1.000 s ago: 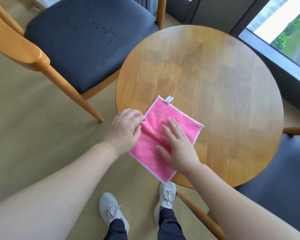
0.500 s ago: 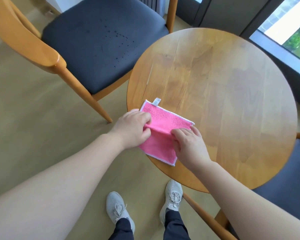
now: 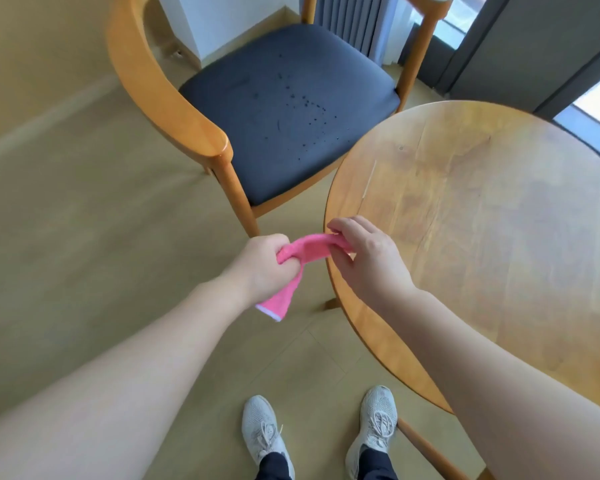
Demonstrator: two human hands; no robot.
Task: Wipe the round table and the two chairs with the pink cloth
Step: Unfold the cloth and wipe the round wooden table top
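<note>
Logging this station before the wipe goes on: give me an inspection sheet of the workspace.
Surface: round table, wooden top, nothing lying on it.
Job's things: pink cloth bunched, off the table, stretched between both hands, one end hanging down. Chair with dark seat, small dark specks on the cushion.
Clutter: nothing seen.
Grippers: left hand grips the cloth; right hand pinches its other end at the table edge.
Cables: nothing seen.
Surroundings: light floor, the person's grey shoes, window at upper right.
</note>
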